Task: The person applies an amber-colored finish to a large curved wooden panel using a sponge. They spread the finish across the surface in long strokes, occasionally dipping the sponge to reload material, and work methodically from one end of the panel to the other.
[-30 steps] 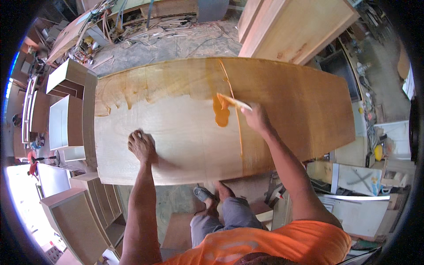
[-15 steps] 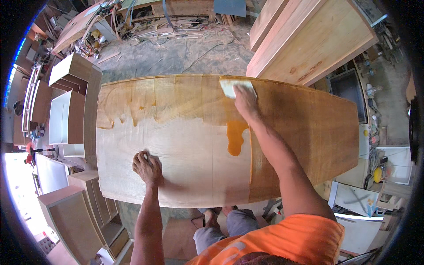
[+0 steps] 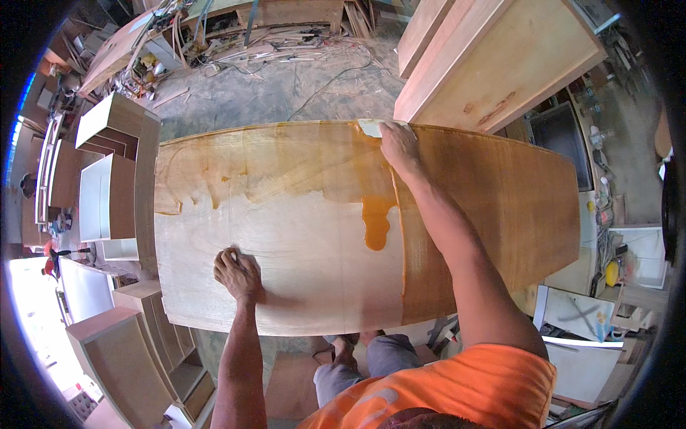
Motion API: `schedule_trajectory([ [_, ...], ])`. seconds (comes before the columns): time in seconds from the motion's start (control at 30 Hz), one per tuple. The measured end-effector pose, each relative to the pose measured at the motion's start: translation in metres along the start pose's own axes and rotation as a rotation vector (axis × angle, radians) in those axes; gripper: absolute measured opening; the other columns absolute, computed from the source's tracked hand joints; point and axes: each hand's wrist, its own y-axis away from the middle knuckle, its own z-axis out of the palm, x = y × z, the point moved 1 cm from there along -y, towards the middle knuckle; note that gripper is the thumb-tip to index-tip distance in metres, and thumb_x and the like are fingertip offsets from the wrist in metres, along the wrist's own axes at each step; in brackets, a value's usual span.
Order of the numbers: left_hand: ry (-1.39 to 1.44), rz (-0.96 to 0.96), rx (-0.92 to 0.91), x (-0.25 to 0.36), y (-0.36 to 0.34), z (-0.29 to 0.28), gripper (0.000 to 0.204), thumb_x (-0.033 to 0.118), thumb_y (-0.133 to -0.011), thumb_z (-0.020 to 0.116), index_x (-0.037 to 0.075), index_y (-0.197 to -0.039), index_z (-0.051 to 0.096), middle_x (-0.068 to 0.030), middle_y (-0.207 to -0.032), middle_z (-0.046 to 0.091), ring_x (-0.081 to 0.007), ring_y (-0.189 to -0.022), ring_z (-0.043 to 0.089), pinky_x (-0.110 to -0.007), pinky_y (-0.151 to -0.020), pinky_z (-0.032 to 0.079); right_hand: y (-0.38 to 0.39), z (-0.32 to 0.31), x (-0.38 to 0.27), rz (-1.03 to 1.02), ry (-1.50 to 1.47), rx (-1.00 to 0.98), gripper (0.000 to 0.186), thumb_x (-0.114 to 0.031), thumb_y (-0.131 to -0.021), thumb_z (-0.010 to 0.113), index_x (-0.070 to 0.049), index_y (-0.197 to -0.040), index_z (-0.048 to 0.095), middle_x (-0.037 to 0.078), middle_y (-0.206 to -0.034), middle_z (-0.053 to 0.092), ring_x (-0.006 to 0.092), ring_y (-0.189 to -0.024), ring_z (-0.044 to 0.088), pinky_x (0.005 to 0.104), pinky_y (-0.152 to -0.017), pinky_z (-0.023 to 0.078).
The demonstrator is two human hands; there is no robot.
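A wide wooden panel (image 3: 300,264) lies across the view, pale on the near left, coated amber along the far side and over the right part. An amber puddle (image 3: 376,225) sits near the middle. My right hand (image 3: 400,150) grips a flat white spreader (image 3: 370,126) at the panel's far edge, over the wet coating. My left hand (image 3: 238,275) rests on the pale part, fingers curled; whether they hold anything is hard to make out.
Unfinished cabinet boxes (image 3: 107,196) stand at the left, and wooden panels (image 3: 507,68) lean beyond the right far edge. A bench (image 3: 286,16) with offcuts and cables runs along the back. White boards (image 3: 572,314) and a yellow object (image 3: 612,272) are at the right.
My right hand has moved the spreader from beside the puddle up to the far edge, turning it flatter. My left hand stays on the pale part. The whole view has shifted slightly.
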Motion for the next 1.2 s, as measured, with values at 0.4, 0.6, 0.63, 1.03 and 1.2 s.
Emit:
schedule_trajectory([
  [0.4,-0.036,0.02,0.02,0.0,0.006,0.005,0.037,0.032,-0.09,0.051,0.01,-0.119,0.054,-0.0141,-0.124,0.052,-0.0337,-0.12,0.045,-0.048,-0.101,0.032,0.148,-0.037,-0.021,0.128,0.028,-0.319,0.011,-0.008,-0.074,0.062,-0.003,-0.079,0.071,0.02,-0.076,0.068,0.0362,-0.074,0.068,0.0488,-0.068,0.053],
  [0.6,-0.058,0.034,0.035,-0.005,0.012,0.007,0.037,0.034,-0.09,0.051,0.013,-0.121,0.055,-0.0118,-0.125,0.052,-0.0323,-0.12,0.046,-0.047,-0.103,0.032,0.342,-0.064,-0.064,0.155,-0.091,-0.415,0.013,-0.006,-0.072,0.062,-0.003,-0.083,0.069,0.019,-0.084,0.068,0.0366,-0.079,0.067,0.0464,-0.073,0.053],
  [0.63,-0.061,0.029,0.03,-0.003,0.012,0.006,0.037,0.034,-0.09,0.051,0.013,-0.121,0.055,-0.0116,-0.125,0.052,-0.0323,-0.12,0.046,-0.047,-0.103,0.032,0.378,-0.069,-0.073,0.146,-0.144,-0.374,0.015,-0.006,-0.071,0.062,-0.002,-0.084,0.069,0.02,-0.086,0.068,0.0366,-0.081,0.067,0.0467,-0.075,0.052],
  [1.03,-0.034,0.044,0.124,-0.013,0.014,0.0,0.032,0.034,-0.09,0.055,0.015,-0.115,0.057,-0.0132,-0.118,0.054,-0.0338,-0.112,0.051,-0.047,-0.098,0.038,0.354,-0.177,-0.148,0.636,-0.858,-0.616,0.037,-0.026,-0.082,0.072,0.003,-0.103,0.068,0.021,-0.094,0.071,0.0248,-0.088,0.069,0.0399,-0.078,0.051],
  [1.2,0.005,0.04,0.116,-0.007,0.013,-0.006,0.028,0.026,-0.088,0.052,0.012,-0.112,0.057,-0.0113,-0.115,0.054,-0.0319,-0.113,0.049,-0.044,-0.098,0.037,0.19,-0.118,-0.117,0.301,-0.602,-0.203,0.029,-0.012,-0.084,0.062,0.006,-0.106,0.064,0.023,-0.1,0.067,0.0352,-0.094,0.066,0.0428,-0.082,0.052],
])
